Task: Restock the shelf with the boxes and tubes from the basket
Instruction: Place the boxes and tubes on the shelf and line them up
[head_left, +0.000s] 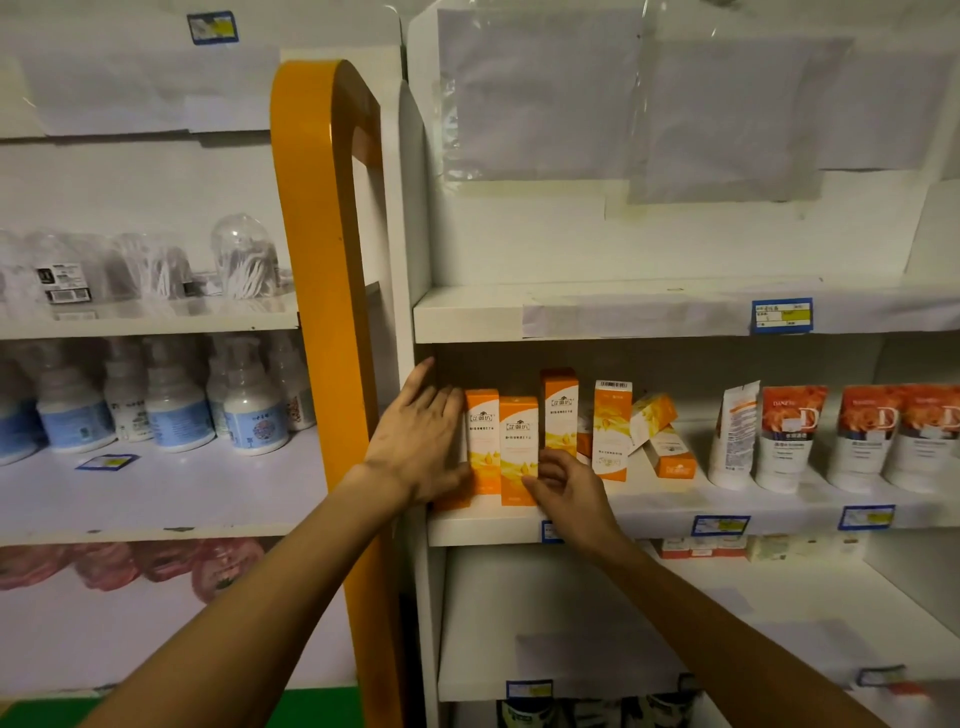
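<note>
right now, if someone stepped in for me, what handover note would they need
Left hand: open, flat against the leftmost orange box at the shelf's left end.
Right hand: fingers loosely curled at the base of the next box, no firm grip.
Done: several orange boxes stand on the middle shelf; tubes stand to their right.
Left: two boxes behind lie tipped and need standing up. The basket is out of view, so what remains in it cannot be told.

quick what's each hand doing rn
Left hand: open, flat against the leftmost orange box.
Right hand: fingers curled at the second box, grip unclear.
</note>
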